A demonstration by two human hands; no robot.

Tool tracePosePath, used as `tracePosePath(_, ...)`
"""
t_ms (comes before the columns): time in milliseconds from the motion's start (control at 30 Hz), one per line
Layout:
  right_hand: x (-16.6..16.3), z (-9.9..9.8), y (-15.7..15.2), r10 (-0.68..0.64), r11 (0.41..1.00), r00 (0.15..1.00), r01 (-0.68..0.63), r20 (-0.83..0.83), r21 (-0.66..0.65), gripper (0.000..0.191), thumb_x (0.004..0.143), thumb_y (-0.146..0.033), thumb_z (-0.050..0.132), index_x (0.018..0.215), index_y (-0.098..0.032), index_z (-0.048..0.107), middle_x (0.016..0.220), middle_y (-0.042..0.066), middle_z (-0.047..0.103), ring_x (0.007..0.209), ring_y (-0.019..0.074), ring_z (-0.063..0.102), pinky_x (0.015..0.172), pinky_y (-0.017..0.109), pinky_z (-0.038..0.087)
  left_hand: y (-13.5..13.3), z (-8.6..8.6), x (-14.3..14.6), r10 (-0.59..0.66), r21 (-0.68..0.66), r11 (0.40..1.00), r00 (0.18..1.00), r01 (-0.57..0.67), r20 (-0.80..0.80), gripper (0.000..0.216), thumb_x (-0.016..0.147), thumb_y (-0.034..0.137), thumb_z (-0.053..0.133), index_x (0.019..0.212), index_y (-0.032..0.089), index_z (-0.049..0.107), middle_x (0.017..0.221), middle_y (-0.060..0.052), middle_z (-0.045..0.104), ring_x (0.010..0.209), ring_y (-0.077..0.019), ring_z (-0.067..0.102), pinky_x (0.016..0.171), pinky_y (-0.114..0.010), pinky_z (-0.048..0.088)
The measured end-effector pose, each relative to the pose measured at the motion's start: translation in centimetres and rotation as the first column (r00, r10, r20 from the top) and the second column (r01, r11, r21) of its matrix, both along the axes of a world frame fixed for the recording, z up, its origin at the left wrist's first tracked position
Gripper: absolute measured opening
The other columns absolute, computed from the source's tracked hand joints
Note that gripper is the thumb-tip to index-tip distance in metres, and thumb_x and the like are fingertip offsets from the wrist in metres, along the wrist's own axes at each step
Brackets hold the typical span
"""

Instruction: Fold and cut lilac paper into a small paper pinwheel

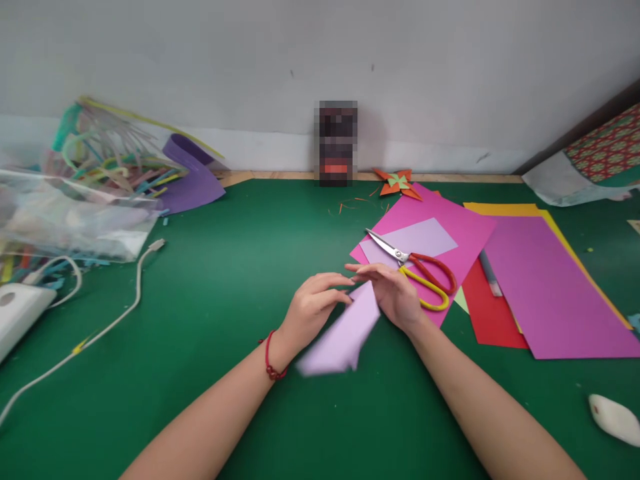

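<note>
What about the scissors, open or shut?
Shut: the scissors lie on the pink paper with both blades together in one point.

A green counter [240, 280] is carrying everything here. At its left, a clear bag [75, 213] of coloured strips is lying beside a curling purple sheet [193, 180], and a white cable [120, 313] is trailing forward from it past a white device [17, 313]. A blurred box [338, 143] is standing at the back edge, with an orange paper star [399, 183] and thin orange scraps [350, 203] lying near it. On the right, pink [460, 230], yellow [500, 209], red [493, 313] and magenta [555, 287] sheets are overlapping one another. A white lump [615, 419] is sitting alone at the near right.
</note>
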State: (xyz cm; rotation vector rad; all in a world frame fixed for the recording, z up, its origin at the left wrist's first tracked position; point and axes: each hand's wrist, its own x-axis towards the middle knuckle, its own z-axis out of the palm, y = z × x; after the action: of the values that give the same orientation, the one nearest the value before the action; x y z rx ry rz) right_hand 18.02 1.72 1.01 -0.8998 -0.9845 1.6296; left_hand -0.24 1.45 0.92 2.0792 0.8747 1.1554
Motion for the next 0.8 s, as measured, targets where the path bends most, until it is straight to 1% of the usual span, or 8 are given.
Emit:
tracePosePath(133, -0.6, -0.2, -0.2, 0.048, 0.999, 0.998, -0.047, 0.047, -0.027, 0.023, 0.08, -0.039, 0.057, 0.092, -0.022, 0.068, 0.106, 0.007, 0.067, 0.091, 0.0216, 0.063, 0.076, 0.036, 0.05, -0.1, -1.6, 0.7, 0.096, -0.221, 0.972, 0.994, -0.085, 0.042, 0.018, 0.086, 0.024, 0.05, 0.094, 0.021, 0.066, 0.101, -0.008, 0.066, 0.093, -0.0178, 0.062, 0.079, -0.03, 0.05)
tracePosePath(200, -0.7, -0.3, -0.3, 0.073, 0.997, 0.996, -0.072, 0.048, -0.011, 0.029, 0.082, -0.045, 0.053, 0.095, -0.022, 0.067, 0.108, 0.008, 0.066, 0.095, 0.0224, 0.062, 0.081, 0.038, 0.05, -0.2, -1.7, 0.8, 0.124, -0.258, 0.959, 0.992, -0.113, 0.029, 0.019, 0.087, 0.024, 0.049, 0.097, 0.022, 0.065, 0.101, -0.007, 0.065, 0.093, -0.0176, 0.062, 0.08, -0.03, 0.05)
tracePosePath(300, -0.4, -0.3, -0.4, 0.14, 0.989, 0.989, -0.142, 0.035, 0.039, 0.034, 0.083, -0.048, 0.052, 0.103, -0.024, 0.065, 0.118, 0.008, 0.062, 0.108, 0.024, 0.057, 0.089, 0.04, 0.046, -0.2, -0.9, 0.7, 0.134, -0.207, 0.969, 0.991, -0.136, -0.025, 0.018, 0.085, 0.022, 0.051, 0.1, 0.022, 0.062, 0.1, -0.006, 0.065, 0.095, -0.0175, 0.06, 0.083, -0.032, 0.049)
tracePosePath(433, -0.2, 0.0, -0.4, 0.214, 0.975, 0.975, -0.216, 0.055, 0.041, 0.039, 0.073, -0.032, 0.068, 0.111, -0.028, 0.061, 0.128, 0.004, 0.055, 0.121, 0.0232, 0.047, 0.101, 0.039, 0.037, -0.1, -0.2, 0.5, 0.137, -0.087, 0.986, 0.987, -0.145, -0.087, 0.019, 0.084, 0.015, 0.049, 0.098, 0.021, 0.061, 0.098, -0.005, 0.064, 0.094, -0.0173, 0.059, 0.084, -0.035, 0.049)
tracePosePath(500, -0.3, 0.1, -0.4, 0.181, 0.983, 0.983, -0.182, 0.043, 0.014, 0.038, 0.07, -0.026, 0.071, 0.107, -0.028, 0.063, 0.125, 0.004, 0.058, 0.119, 0.0232, 0.049, 0.101, 0.04, 0.036, 0.0, -0.3, 0.5, 0.122, -0.049, 0.991, 0.987, -0.127, -0.101, 0.02, 0.084, 0.012, 0.046, 0.094, 0.021, 0.061, 0.097, -0.005, 0.064, 0.091, -0.017, 0.06, 0.08, -0.033, 0.05)
tracePosePath(600, -0.5, -0.1, -0.3, 0.072, 0.997, 0.997, -0.072, 0.011, -0.008, 0.018, 0.068, -0.025, 0.072, 0.085, -0.026, 0.068, 0.117, 0.004, 0.064, 0.114, 0.025, 0.054, 0.097, 0.043, 0.04, 0.0, -0.5, 0.7, 0.116, -0.103, 0.988, 0.993, -0.119, -0.027, 0.019, 0.083, 0.013, 0.048, 0.097, 0.02, 0.059, 0.103, -0.007, 0.062, 0.092, -0.017, 0.06, 0.077, -0.032, 0.051)
tracePosePath(700, -0.6, -0.4, -0.3, -0.007, 0.999, 0.999, 0.006, 0.036, 0.046, 0.006, 0.067, -0.025, 0.071, 0.064, -0.023, 0.067, 0.119, 0.004, 0.062, 0.113, 0.0262, 0.054, 0.094, 0.044, 0.041, 0.4, -0.3, 0.7, 0.231, -0.298, 0.937, 0.964, -0.185, 0.128, 0.017, 0.083, 0.02, 0.049, 0.099, 0.018, 0.055, 0.11, -0.009, 0.059, 0.096, -0.0169, 0.059, 0.077, -0.029, 0.05)
tracePosePath(800, -0.6, -0.6, -0.3, -0.027, 0.993, 0.994, 0.014, 0.11, 0.118, 0.011, 0.069, -0.024, 0.069, 0.058, -0.024, 0.067, 0.123, 0.002, 0.06, 0.113, 0.0251, 0.054, 0.094, 0.043, 0.041, 0.8, 0.2, 0.5, 0.27, -0.485, 0.853, 0.958, -0.192, 0.095, 0.017, 0.084, 0.028, 0.048, 0.094, 0.017, 0.057, 0.093, -0.006, 0.064, 0.08, -0.0147, 0.061, 0.068, -0.025, 0.049)
